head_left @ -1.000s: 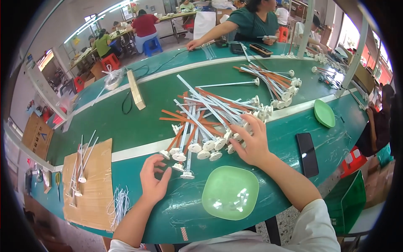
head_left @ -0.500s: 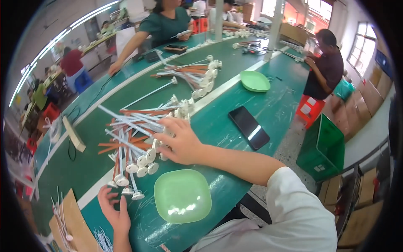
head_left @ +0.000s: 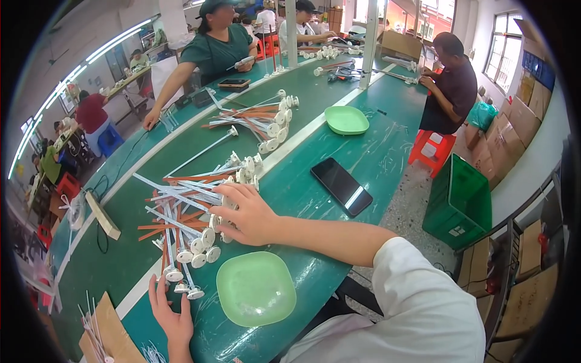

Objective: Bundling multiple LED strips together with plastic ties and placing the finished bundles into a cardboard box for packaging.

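Note:
A heap of thin grey and orange-brown strips (head_left: 175, 209) with round white plastic ends lies on the green worktop. My right hand (head_left: 249, 216) rests over the heap's white ends (head_left: 198, 245), fingers apart and partly curled among them; their tips are partly hidden. Just below the nearest white ends is my left hand (head_left: 172, 314), fingers spread, nothing in it. Its fingertips reach close to a white disc (head_left: 195, 293); whether they touch I cannot tell. Between my forearms sits a light green plastic plate (head_left: 256, 289).
Farther along lie another strip bundle (head_left: 266, 121), a second green plate (head_left: 347, 120) and a black phone (head_left: 341, 186). A pale bar (head_left: 103, 215) and cable lie left. A green crate (head_left: 458, 202) stands on the floor at right. Co-workers (head_left: 451, 85) sit around the table.
The view has shifted slightly. My left hand has come nearer the closest white discs. My right hand stays over the heap, its fingers a little lower among the white ends.

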Demonstrator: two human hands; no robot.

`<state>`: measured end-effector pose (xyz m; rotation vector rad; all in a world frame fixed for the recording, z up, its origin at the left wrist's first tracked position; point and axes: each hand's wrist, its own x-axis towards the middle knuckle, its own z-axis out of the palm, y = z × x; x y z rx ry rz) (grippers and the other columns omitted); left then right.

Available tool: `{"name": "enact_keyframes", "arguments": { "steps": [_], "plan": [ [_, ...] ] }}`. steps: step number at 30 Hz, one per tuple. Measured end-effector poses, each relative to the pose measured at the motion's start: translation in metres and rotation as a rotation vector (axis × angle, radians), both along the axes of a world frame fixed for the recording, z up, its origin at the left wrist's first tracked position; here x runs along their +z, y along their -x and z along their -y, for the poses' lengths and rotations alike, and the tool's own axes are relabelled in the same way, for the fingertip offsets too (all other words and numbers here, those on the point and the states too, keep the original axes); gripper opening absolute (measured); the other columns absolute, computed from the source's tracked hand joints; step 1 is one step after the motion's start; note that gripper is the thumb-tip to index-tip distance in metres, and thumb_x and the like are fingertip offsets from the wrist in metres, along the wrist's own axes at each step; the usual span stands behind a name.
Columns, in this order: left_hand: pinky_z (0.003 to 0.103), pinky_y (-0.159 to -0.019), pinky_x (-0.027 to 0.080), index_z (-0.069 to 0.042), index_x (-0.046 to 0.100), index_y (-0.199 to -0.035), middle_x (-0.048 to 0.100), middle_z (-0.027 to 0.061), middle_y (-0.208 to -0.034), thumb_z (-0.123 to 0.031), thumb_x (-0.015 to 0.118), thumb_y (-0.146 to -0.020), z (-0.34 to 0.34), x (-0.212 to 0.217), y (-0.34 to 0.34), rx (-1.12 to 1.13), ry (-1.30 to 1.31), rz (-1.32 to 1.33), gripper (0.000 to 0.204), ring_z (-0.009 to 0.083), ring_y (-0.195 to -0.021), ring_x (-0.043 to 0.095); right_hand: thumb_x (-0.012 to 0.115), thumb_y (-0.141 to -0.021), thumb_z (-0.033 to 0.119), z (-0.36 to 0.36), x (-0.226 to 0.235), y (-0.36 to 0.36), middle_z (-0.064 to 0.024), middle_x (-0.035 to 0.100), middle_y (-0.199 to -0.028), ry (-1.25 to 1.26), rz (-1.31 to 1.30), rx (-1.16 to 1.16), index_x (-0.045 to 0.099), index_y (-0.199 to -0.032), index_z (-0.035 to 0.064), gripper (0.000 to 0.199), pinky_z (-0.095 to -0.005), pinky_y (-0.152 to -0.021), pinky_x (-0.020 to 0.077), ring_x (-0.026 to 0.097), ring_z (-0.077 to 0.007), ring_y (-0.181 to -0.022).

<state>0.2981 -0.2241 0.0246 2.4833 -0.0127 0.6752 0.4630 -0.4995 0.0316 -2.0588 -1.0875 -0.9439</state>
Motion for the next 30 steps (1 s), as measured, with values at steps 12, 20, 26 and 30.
{"name": "enact_keyframes", "arguments": {
  "steps": [12, 20, 26, 30],
  "plan": [
    [0.038, -0.077, 0.046, 0.000, 0.059, -0.110, 0.060, 0.0177, -0.103, -0.006, 0.073, -0.072, -0.036, -0.009, 0.007, 0.061, -0.226, 0.094, 0.041, 0.0304, -0.087, 0.060, 0.073, -0.075, 0.022, -0.007, -0.003, -0.002, -0.0201, 0.046, -0.130, -0.002, -0.002, 0.065, 0.062, -0.102, 0.0098, 0.032, -0.0511, -0.098, 0.0361, 0.044, -0.0391, -0.121],
    [0.026, -0.059, 0.042, 0.002, 0.063, -0.091, 0.061, 0.0132, -0.079, -0.010, 0.069, -0.077, -0.065, 0.018, 0.025, -0.155, 0.411, 0.270, 0.020, 0.0183, -0.065, 0.057, 0.076, -0.073, 0.019, 0.003, 0.005, 0.004, -0.0199, 0.048, -0.132, 0.044, -0.034, -0.012, 0.066, -0.102, 0.0104, 0.031, -0.0508, -0.098, 0.0380, 0.047, -0.0407, -0.120],
    [0.022, -0.057, 0.032, -0.001, 0.056, -0.084, 0.050, 0.0042, -0.071, -0.022, 0.049, -0.092, -0.121, 0.050, 0.070, 0.002, 0.744, 0.841, 0.023, 0.0105, -0.060, 0.043, 0.075, -0.075, 0.019, -0.008, 0.009, 0.007, -0.0186, 0.048, -0.132, 0.045, -0.023, 0.019, 0.067, -0.101, 0.0100, 0.028, -0.0494, -0.099, 0.0364, 0.046, -0.0393, -0.120],
    [0.024, -0.061, 0.037, -0.004, 0.055, -0.088, 0.051, 0.0005, -0.075, -0.021, 0.047, -0.097, -0.118, 0.061, 0.065, 0.027, 1.012, 0.963, 0.020, 0.0099, -0.067, 0.046, 0.075, -0.075, 0.019, -0.011, 0.009, 0.006, -0.0188, 0.048, -0.132, 0.070, -0.005, -0.003, 0.067, -0.100, 0.0100, 0.028, -0.0489, -0.099, 0.0364, 0.046, -0.0394, -0.120]
  ]
}}
